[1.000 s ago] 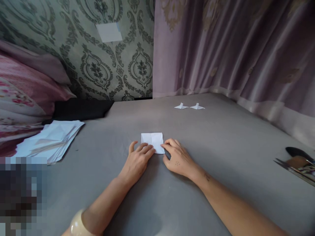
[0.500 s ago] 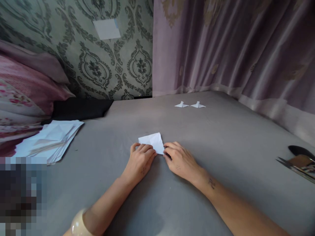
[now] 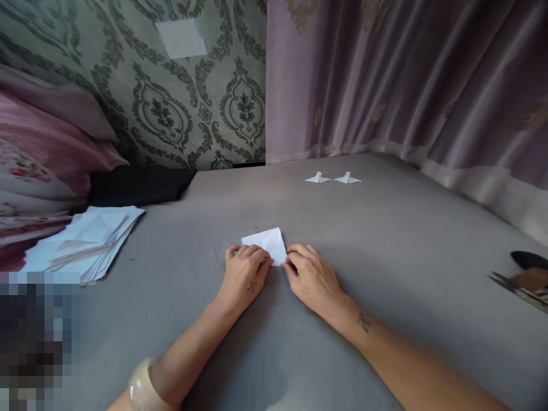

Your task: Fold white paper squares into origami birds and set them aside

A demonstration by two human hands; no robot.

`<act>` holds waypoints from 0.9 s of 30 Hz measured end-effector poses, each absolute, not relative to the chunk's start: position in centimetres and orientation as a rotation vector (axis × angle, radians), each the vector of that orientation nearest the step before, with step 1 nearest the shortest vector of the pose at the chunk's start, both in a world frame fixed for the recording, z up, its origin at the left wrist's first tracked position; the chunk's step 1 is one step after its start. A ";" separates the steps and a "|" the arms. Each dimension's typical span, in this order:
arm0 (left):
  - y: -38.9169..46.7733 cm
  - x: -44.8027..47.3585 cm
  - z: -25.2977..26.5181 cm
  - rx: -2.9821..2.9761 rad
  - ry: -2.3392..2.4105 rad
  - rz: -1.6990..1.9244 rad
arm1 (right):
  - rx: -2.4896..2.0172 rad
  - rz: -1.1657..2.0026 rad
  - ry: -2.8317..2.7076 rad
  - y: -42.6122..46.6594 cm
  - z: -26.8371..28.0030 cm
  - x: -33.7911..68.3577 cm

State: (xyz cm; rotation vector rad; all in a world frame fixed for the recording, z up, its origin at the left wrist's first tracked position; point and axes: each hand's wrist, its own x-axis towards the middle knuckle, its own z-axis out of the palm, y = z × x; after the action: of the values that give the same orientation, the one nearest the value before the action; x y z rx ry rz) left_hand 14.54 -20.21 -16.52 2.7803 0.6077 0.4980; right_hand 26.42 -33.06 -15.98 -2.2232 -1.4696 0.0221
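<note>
A small white sheet of folded paper [image 3: 270, 242] lies on the grey cloth surface [image 3: 274, 354] between my two hands. My left hand [image 3: 246, 271] is curled over its near left edge, fingers closed on the paper and hiding that part. At the paper's right corner, my right hand [image 3: 310, 274] pinches the edge between thumb and fingertips. Two folded paper figures with pointed wings, one on the left [image 3: 318, 178] and one on the right [image 3: 347, 178], stand side by side farther back.
A stack of white paper sheets [image 3: 85, 240] lies at left, near a black flat item [image 3: 141, 185] and pink floral fabric [image 3: 34, 154]. Scissors [image 3: 516, 288] rest at the right edge. A purple curtain [image 3: 342, 74] and patterned wall stand behind.
The view has tilted down slightly. Both hands stay at the folded paper, with only a small shift of the fingers along its near edge.
</note>
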 end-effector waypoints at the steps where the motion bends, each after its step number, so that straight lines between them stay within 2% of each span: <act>1: -20.2 14.6 -16.5 2.774 0.618 0.500 | -2.224 0.017 -1.463 -33.0 -16.1 26.5; 11: -19.7 15.0 -16.6 2.743 0.649 0.487 | -2.230 0.044 -1.421 -32.5 -16.8 26.9; 20: -19.4 15.3 -16.7 2.707 0.661 0.413 | -2.166 0.222 -1.438 -33.4 -16.0 28.3; 27: -19.4 15.3 -16.7 2.722 0.637 0.430 | -2.182 0.151 -1.738 -34.2 -14.6 27.4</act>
State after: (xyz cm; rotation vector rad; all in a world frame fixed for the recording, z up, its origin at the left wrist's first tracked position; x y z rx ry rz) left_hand 15.27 -19.38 -16.70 2.7218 0.6368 0.4297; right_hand 27.35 -34.20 -14.62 -2.1821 -1.7378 0.1513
